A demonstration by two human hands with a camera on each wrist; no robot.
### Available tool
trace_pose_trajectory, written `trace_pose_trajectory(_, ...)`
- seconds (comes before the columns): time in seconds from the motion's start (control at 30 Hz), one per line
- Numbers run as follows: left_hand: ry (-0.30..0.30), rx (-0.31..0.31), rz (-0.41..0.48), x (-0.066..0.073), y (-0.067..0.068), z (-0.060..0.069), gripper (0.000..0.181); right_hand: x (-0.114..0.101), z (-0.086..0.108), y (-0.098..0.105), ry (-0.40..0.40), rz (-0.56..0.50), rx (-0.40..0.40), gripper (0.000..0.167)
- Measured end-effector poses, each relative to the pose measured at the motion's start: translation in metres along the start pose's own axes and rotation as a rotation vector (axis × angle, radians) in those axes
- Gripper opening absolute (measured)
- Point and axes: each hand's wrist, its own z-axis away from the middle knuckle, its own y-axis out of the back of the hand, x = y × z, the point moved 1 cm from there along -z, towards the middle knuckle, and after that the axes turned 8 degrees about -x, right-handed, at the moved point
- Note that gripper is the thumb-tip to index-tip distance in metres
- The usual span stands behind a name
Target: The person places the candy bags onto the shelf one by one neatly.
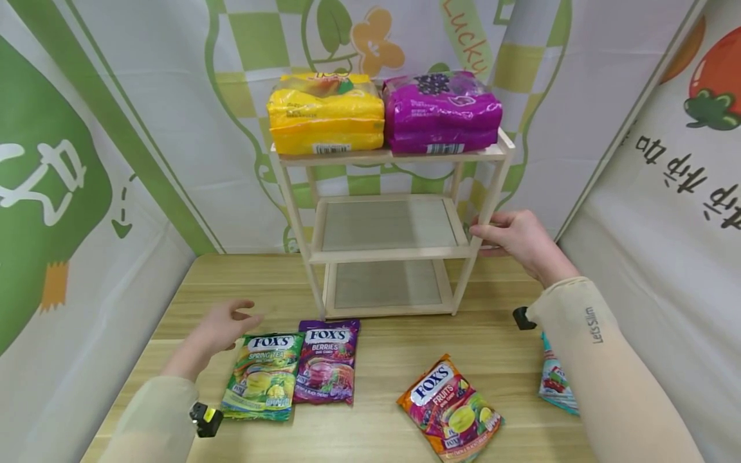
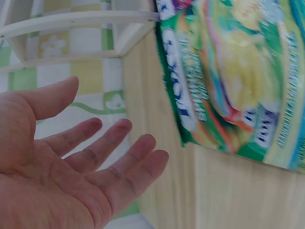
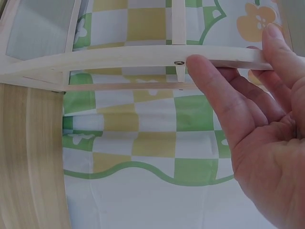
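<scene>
My right hand (image 1: pixel 523 241) grips the right front post of a wooden three-tier shelf rack (image 1: pixel 390 256). In the right wrist view the thumb and fingers lie on both sides of that post (image 3: pixel 119 56). My left hand (image 1: pixel 222 326) hovers beside the top left corner of a green bag of Fox's Spring Tea candy (image 1: pixel 263 379); its fingers hold nothing. Against that bag lies a purple bag of Fox's Berries candy (image 1: pixel 329 365). The top tier carries a yellow bag (image 1: pixel 327 122) and a large purple bag (image 1: pixel 442 116), side by side.
An orange bag of Fox's Fruits candy (image 1: pixel 451 411) lies tilted on the wooden table (image 1: pixel 376 431), right of centre. Partly hidden by my right forearm is a light blue bag (image 1: pixel 556 379). Printed cloth walls (image 1: pixel 162 128) enclose the back and sides.
</scene>
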Motion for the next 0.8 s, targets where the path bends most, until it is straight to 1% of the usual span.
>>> trace_pose_trajectory(0.13,0.051,-0.017,-0.008,-0.014,-0.002,0.0,0.075,-0.001,0.0,-0.001,0.001,-0.004,0.002,0.048)
trace_pose_trajectory(0.27,0.099,-0.039,0.006,-0.026,-0.007,0.001,0.079,-0.001,0.001,-0.002,-0.002,-0.009,0.005,0.047)
trace_pose_trajectory(0.47,0.15,-0.059,0.034,-0.039,-0.016,0.005,0.078,0.0,0.0,-0.002,-0.004,-0.01,0.009,0.047)
trace_pose_trajectory(0.57,0.184,-0.062,0.043,-0.044,-0.019,0.005,0.078,0.001,0.0,-0.002,-0.002,-0.009,0.012,0.047)
trace_pose_trajectory(0.63,0.2,-0.067,0.052,-0.047,-0.021,0.005,0.08,0.001,0.0,-0.003,0.003,-0.01,0.013,0.047)
trace_pose_trajectory(0.7,0.204,-0.063,0.054,-0.049,-0.023,0.004,0.08,0.001,0.0,-0.003,0.006,-0.01,0.014,0.046)
trace_pose_trajectory(0.8,0.203,-0.062,0.051,-0.052,-0.026,0.004,0.076,0.0,0.0,-0.004,0.007,-0.012,0.013,0.046)
